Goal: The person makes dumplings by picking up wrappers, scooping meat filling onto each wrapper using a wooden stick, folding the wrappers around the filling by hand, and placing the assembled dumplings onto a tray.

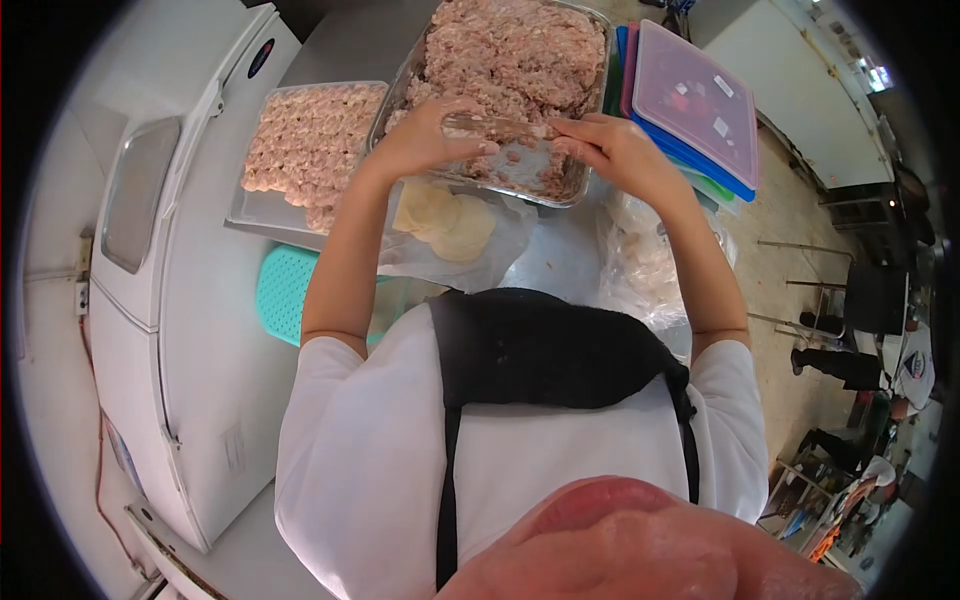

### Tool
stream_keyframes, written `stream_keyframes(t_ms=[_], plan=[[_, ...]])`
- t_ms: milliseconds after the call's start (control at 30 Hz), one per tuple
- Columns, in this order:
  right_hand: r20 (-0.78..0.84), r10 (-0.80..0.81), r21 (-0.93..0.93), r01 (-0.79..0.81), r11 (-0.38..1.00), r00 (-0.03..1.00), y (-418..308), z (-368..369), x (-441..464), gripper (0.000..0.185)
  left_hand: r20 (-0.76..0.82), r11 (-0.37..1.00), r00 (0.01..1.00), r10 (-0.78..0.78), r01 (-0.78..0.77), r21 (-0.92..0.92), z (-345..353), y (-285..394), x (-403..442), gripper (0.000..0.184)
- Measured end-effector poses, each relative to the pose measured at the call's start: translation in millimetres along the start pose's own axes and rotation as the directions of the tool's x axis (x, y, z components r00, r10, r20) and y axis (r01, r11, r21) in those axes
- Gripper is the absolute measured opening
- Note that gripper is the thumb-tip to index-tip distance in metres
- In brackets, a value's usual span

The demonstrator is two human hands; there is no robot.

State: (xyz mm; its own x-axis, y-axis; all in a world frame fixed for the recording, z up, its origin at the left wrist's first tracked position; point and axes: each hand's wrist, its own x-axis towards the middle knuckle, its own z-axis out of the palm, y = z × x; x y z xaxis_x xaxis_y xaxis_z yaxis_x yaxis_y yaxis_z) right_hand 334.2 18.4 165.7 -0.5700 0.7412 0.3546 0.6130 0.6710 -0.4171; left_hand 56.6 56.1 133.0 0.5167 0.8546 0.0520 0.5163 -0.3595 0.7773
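In my right hand point(625, 155) I pinch one end of a thin, flat, spatula-like stick point(510, 128). My left hand point(430, 140) curls around its other end, thumb and fingers bent. Whatever else lies in that palm is hidden. Both hands are over the near part of a large metal tray point(490, 187) with a heap of ground meat point(510, 55); some bare metal shows at the tray's near end. Nearer to me, a pile of round, pale dough wrappers point(445, 222) lies on a clear plastic sheet.
On the left, rows of meat-filled dumplings point(305, 140) cover a tray beside a white refrigerator point(225, 300). A turquoise perforated basket point(285, 295) stands nearer. Stacked coloured lids point(695, 100) and a clear plastic bag point(650, 255) lie to the right. Other people point(850, 368) are farther right.
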Motion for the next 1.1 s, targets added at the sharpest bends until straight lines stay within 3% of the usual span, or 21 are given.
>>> stream_keyframes(t_ms=[100,200,300,400,500,533,600,667,700,800,900,1000,1100], plan=[[0.068,0.178,-0.077,-0.173,0.982,0.982,-14.5,-37.5,-4.8,0.029,-0.137,0.994,0.986,0.098,-0.09,0.065,3.2,-12.4,-12.8,0.06],[0.007,0.253,0.161,-0.251,0.955,0.967,-29.8,-48.4,-10.1,0.029,-0.056,0.965,0.975,0.215,-0.221,-0.139,-9.1,-3.8,-22.6,0.056],[0.054,0.078,0.089,-0.083,0.993,0.995,-56.2,-28.3,-4.4,0.029,-0.119,0.954,0.99,0.072,-0.103,-0.283,-17.1,14.3,-40.5,0.043],[0.035,0.046,0.068,-0.049,0.997,0.998,-68.3,11.4,2.5,0.027,-0.056,0.979,0.984,0.171,-0.176,-0.105,-33.2,11.1,-49.7,0.04],[0.059,0.171,-0.021,-0.17,0.985,0.984,-83.9,-3.6,6.7,0.027,-0.173,0.979,0.967,0.187,-0.197,-0.041,-39.4,-20.0,-63.3,0.037],[0.077,0.223,0.122,-0.231,0.965,0.972,-95.3,-9.0,9.1,0.028,-0.091,0.985,0.988,0.127,-0.136,-0.104,-49.9,-27.7,-67.8,0.043],[-0.007,0.279,0.23,-0.27,0.935,0.96,-97.3,4.9,3.0,0.028,0.08,0.976,0.997,0.009,0.009,-0.217,-76.8,-46.7,-83.1,0.055],[-0.062,0.299,0.294,-0.269,0.917,0.952,-87.9,28.8,-7.7,0.03,0.0,0.972,0.998,-0.057,0.055,-0.227,-101.2,-65.7,-110.3,0.054],[-0.035,0.392,0.361,-0.354,0.863,0.919,-90.0,39.6,-12.5,0.03,-0.043,0.97,0.995,-0.088,0.076,-0.23,-114.7,-76.8,-123.9,0.054],[0.049,0.603,0.563,-0.521,0.642,0.796,-98.5,74.4,-33.9,0.028,-0.212,0.974,0.95,-0.229,0.221,-0.059,-148.7,-129.1,-164.2,0.055],[0.077,0.696,0.664,-0.558,0.498,0.714,-116.8,104.8,-48.0,0.028,-0.304,0.943,0.939,-0.161,0.237,0.232,-166.8,-200.2,-196.4,0.052],[0.075,0.742,0.641,-0.602,0.476,0.666,-133.5,123.0,-55.2,0.029,-0.259,0.889,0.947,-0.19,0.278,0.364,-168.8,-222.3,-214.4,0.059],[0.054,0.77,0.672,-0.594,0.443,0.636,-147.5,137.3,-59.7,0.03,-0.273,0.914,0.933,-0.234,0.307,0.266,-163.7,-225.2,-212.2,0.066]])
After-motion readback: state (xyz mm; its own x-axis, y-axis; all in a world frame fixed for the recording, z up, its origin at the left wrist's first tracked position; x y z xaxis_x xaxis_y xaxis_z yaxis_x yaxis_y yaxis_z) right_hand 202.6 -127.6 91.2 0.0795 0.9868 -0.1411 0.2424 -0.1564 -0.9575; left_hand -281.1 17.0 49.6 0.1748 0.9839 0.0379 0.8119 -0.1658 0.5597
